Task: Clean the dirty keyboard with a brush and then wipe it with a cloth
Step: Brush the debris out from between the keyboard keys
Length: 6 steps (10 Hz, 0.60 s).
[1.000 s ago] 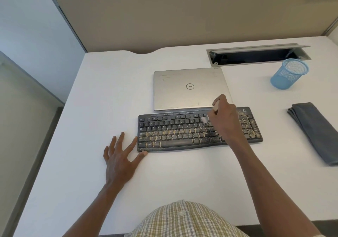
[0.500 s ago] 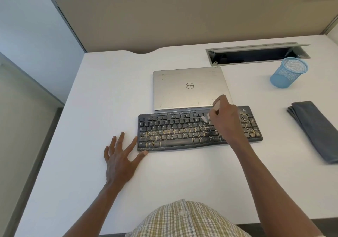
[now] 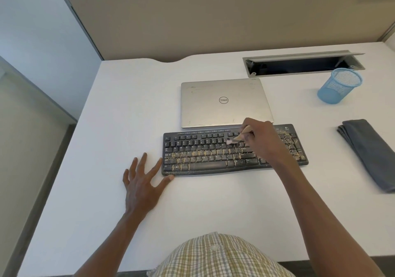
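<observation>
A black keyboard (image 3: 205,152) lies in the middle of the white desk (image 3: 106,110), its lower key rows and number pad speckled with tan crumbs. My right hand (image 3: 261,140) grips a small wooden-handled brush (image 3: 239,136) over the upper right key rows, bristles pointing left and touching the keys. My left hand (image 3: 143,182) lies flat on the desk with fingers spread, its thumb against the keyboard's front left corner. A folded dark grey cloth (image 3: 367,150) rests at the right edge of the desk.
A shut silver laptop (image 3: 224,103) lies right behind the keyboard. A blue mesh cup (image 3: 339,85) stands at the back right, in front of an open cable tray (image 3: 299,64). A beige partition (image 3: 213,20) borders the desk's back.
My right hand has shifted the brush slightly left across the upper key rows. My left hand and the keyboard have stayed in place.
</observation>
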### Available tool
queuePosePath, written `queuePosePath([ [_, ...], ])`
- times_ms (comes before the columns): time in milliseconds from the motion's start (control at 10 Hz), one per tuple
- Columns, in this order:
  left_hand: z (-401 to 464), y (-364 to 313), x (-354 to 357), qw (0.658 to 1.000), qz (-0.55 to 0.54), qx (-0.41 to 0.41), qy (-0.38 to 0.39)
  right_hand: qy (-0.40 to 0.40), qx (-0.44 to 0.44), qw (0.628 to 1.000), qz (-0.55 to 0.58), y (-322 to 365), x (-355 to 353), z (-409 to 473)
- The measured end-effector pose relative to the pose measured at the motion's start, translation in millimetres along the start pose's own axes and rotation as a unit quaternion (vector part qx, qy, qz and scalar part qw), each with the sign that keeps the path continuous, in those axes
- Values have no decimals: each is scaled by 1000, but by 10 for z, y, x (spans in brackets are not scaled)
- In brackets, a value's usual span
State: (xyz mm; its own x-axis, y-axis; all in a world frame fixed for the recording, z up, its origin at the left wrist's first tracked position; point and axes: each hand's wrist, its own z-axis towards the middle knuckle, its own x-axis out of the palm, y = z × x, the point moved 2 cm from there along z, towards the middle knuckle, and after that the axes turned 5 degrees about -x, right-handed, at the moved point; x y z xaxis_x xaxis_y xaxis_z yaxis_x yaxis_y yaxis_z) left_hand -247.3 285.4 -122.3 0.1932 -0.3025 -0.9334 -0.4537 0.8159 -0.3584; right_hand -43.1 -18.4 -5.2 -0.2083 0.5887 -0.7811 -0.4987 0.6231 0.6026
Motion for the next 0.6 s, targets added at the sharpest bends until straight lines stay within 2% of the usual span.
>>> queuePosePath([
  [100,-3,0,3,1000,-1,-1,2,-1,10,999,-51,-17,-80,-2],
  [300,-5,-4,-4,1000,1,-3,6,-17,-17,999,28,179,28,95],
  [400,0,-3,0,1000,0,-1,5,6,-11,1000,4,100,55,52],
  [600,-6,0,1,1000,-1,2,-1,-11,27,997,-77,-68,-124,-27],
])
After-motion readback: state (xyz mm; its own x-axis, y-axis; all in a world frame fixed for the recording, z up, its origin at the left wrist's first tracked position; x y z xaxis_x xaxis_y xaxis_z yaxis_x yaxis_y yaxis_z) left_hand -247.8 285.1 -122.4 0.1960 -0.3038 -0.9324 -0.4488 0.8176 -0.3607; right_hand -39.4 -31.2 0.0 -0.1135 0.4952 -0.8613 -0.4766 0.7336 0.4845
